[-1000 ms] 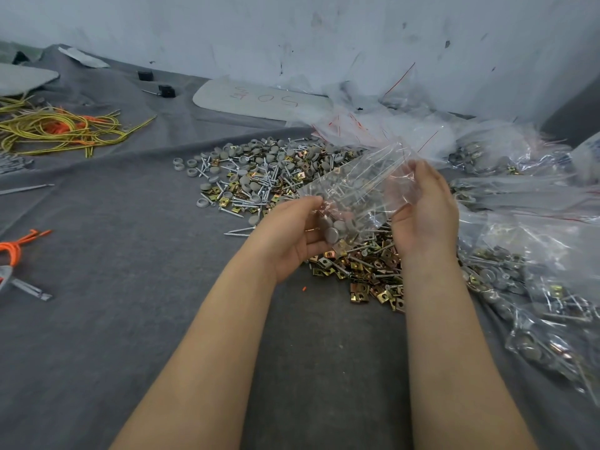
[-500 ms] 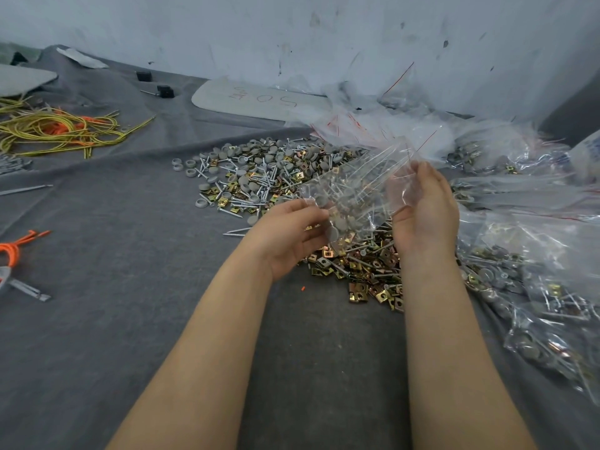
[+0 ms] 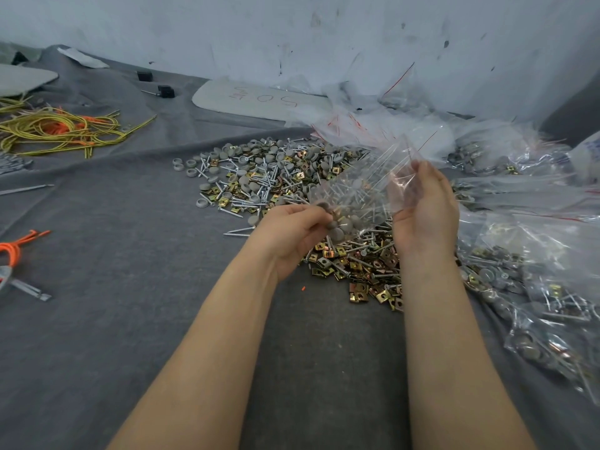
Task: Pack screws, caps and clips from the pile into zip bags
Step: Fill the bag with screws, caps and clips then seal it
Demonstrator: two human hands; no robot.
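A small hardware-packing workshop — a counter (image 3: 130, 319) draped in grey cloth carries a loose pile (image 3: 269, 177) of screws, grey caps and brass-coloured clips. Filled zip bags (image 3: 535, 287) heap along its right side, bundled yellow and orange cords (image 3: 58, 131) lie far left, and a scuffed, marked white wall (image 3: 292, 34) stands behind.
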